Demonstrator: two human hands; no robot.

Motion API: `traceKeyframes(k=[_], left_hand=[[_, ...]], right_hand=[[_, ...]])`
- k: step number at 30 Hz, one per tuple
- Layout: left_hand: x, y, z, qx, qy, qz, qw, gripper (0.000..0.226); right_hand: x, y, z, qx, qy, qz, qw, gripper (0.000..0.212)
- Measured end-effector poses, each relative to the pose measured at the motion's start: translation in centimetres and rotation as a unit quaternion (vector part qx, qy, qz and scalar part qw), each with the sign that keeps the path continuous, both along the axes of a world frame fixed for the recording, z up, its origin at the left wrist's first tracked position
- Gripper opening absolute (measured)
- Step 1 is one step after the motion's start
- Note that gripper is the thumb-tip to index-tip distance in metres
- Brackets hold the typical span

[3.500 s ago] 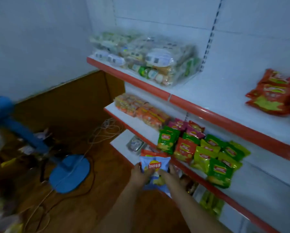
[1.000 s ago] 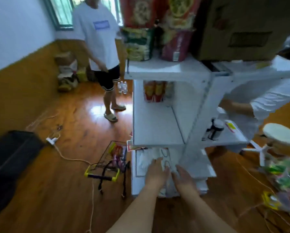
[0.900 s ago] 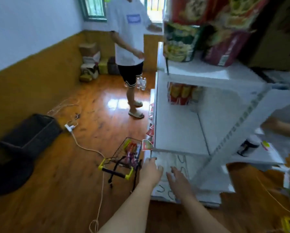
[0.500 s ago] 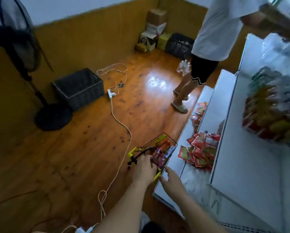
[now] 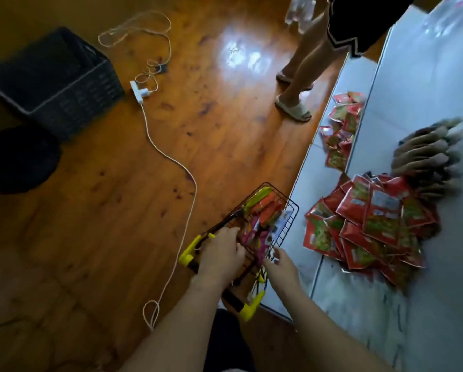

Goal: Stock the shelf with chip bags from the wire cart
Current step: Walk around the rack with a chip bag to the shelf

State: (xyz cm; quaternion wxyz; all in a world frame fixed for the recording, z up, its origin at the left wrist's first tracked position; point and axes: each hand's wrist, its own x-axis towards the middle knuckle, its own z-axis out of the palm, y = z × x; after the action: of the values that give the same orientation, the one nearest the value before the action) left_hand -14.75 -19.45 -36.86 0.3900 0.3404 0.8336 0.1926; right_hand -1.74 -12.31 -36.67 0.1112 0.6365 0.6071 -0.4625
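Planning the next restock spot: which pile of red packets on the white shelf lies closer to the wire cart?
The big heap of red packets, right beside the wire cart; the smaller pile lies farther along the shelf.

My arms bare from elbow down, no sleeves in view. Left hand point(image 5: 222, 253) and right hand point(image 5: 280, 269) bare: no gloves, rings, watch or bands visible. Dark garment, black, between forearms at bottom edge; pale strip below it.
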Motion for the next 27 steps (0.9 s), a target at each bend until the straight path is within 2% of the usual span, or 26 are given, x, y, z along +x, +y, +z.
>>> traceKeyframes(k=[4,6,8,10,12,15,20,23,27], left_hand=[[0.1,5.0,-8.8,-0.02,-0.037,-0.027,0.999,0.048],[0.6,6.8,-13.3,-0.043,-0.052,-0.05,0.996,0.042],[1.2,8.1,-17.4,-0.074,-0.075,-0.049,0.993,0.04],[2.0,9.2,-21.5,-0.102,-0.087,-0.042,0.99,0.053],[2.4,10.2,-24.9,-0.126,-0.081,-0.042,0.988,0.066],[2.7,11.7,-27.8,-0.129,-0.069,-0.03,0.989,0.052],[2.2,10.9,-25.7,-0.118,-0.031,-0.016,0.992,0.036],[1.1,8.9,-20.7,-0.096,-0.019,-0.012,0.995,0.041],[0.3,6.1,-12.3,-0.031,-0.029,0.025,0.999,0.039]], right_hand=[[-1.4,3.6,-8.3,-0.005,-0.016,-0.041,0.999,0.021],[-2.1,4.8,-12.4,-0.017,-0.021,-0.069,0.997,0.018],[-1.9,5.5,-17.6,-0.035,-0.04,-0.076,0.996,0.037],[-1.6,6.3,-22.1,-0.059,-0.055,-0.101,0.992,0.059],[-1.7,6.8,-25.5,-0.084,-0.067,-0.156,0.982,0.063],[-2.6,7.6,-28.1,-0.072,-0.067,-0.226,0.969,0.064],[-2.5,7.0,-26.9,0.014,-0.1,-0.187,0.977,0.035],[-2.1,5.7,-22.3,0.048,-0.083,-0.153,0.984,0.034],[-1.6,3.0,-12.7,0.08,0.0,-0.187,0.979,0.037]])
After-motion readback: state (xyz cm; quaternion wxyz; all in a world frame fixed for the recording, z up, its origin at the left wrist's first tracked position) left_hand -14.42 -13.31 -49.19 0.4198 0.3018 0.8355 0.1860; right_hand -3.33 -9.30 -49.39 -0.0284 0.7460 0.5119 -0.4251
